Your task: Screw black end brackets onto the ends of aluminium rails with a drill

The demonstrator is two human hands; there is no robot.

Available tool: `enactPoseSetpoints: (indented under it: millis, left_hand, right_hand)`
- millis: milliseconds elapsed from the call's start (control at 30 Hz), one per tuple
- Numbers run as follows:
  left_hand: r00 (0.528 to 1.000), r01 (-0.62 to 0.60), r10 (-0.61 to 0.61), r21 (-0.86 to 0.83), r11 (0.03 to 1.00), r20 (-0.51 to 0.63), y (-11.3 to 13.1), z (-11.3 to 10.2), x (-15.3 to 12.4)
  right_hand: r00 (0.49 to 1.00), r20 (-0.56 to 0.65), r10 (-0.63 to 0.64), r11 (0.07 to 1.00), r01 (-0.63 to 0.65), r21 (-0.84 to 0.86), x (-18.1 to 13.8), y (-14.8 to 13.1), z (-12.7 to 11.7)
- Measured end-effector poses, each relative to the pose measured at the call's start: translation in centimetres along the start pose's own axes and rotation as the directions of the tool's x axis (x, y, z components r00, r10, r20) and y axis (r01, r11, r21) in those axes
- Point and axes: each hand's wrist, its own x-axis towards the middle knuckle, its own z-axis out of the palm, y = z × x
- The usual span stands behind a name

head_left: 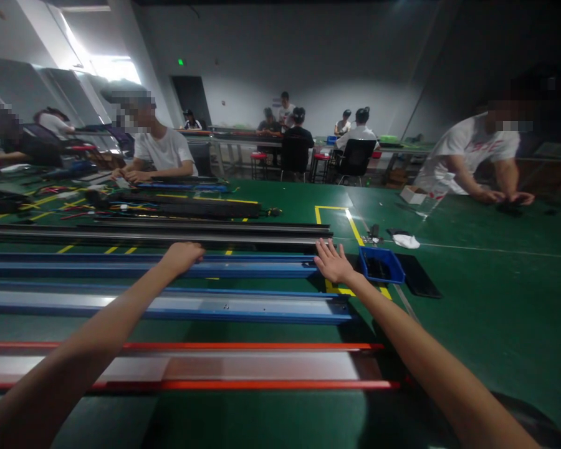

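Gripping the blue rail with left hand curled over, likely steadying it. Pressing its end with right hand flat, fingers spread, blue bin beside the little finger.

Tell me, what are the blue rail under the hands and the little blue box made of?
The blue rail looks like coated metal, probably: straight, thin-edged, with a dull sheen. The little blue box looks like moulded plastic: even colour, thick smooth rim.
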Motion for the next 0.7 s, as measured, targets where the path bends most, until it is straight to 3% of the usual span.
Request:
enactPoseSetpoints:
  millis: [700]
  left_hand:
    - [0.992,0.124,-0.124,-0.004,0.992,-0.002,0.5,0.6,2.7]
  right_hand:
    - [0.998,0.0,0.064,0.998,-0.064,0.007,1.7,-0.2,-0.7]
